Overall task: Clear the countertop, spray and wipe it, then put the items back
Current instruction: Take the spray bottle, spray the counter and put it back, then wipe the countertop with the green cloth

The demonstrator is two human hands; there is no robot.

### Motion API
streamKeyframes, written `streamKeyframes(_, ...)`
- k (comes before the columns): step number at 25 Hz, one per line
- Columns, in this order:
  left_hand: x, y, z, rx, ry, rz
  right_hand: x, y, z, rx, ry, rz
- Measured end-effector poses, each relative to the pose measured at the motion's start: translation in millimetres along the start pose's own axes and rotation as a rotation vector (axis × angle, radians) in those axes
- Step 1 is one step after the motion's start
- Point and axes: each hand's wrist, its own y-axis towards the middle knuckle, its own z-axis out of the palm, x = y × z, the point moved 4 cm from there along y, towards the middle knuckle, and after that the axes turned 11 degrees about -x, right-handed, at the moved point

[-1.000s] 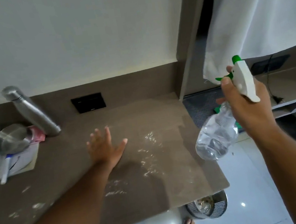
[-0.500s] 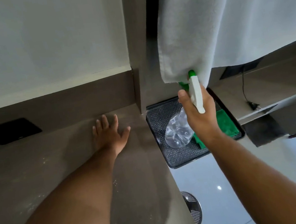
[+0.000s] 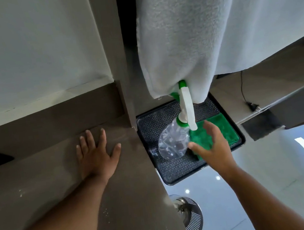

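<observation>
While my left hand lies flat with fingers spread on the desk, holding nothing, the risks I judge all sit around the black tray beyond the desk's right edge. My right hand hovers over that tray with fingers apart and empty, just above the green cloth on the tray's right side. Touching the cloth's left edge, the spray bottle stands in the tray, tilted, its nozzle pressed into the hanging white towel behind the tray. If I snatch the cloth, I could nudge the bottle over, or drag the towel down onto it.
</observation>
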Motion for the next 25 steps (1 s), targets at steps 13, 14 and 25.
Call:
streamKeyframes(13,-1,3,4,0.019,0.008,-0.001,-86,113,-38,0.109,-0.508,0.514)
streamKeyframes(14,-2,3,3,0.023,0.017,-0.004,-78,110,-41,0.108,-0.451,0.506)
streamKeyframes(25,-3,0,-3,0.069,-0.030,0.009,103,-63,-91,0.601,-0.312,-0.126)
